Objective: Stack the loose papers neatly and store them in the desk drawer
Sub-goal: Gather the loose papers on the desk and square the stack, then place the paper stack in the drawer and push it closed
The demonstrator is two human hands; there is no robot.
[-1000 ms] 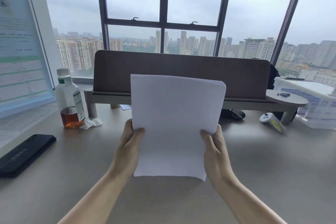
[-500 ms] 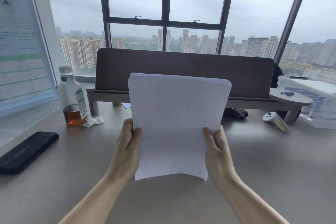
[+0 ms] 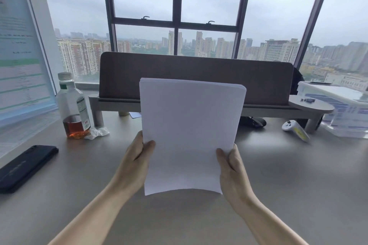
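A stack of white papers (image 3: 191,131) stands upright in front of me, its bottom edge on or just above the grey desk (image 3: 288,181) and slightly bowed. My left hand (image 3: 137,157) grips the stack's left edge, thumb on the front sheet. On the opposite edge my right hand (image 3: 232,167) holds it the same way. The top edges of the sheets look nearly aligned. No drawer is in view.
A bottle with amber liquid (image 3: 73,105) and a crumpled wrapper (image 3: 97,132) stand at the left, a black phone (image 3: 23,167) nearer left. Behind the papers is a brown divider on a riser shelf (image 3: 199,77). A white controller (image 3: 295,128) and a clear plastic box (image 3: 344,109) lie right.
The stack has become squarer: the sheets' top edges line up more evenly and the lower edge has dropped slightly toward the desk. Both hands keep their grip on the sides.
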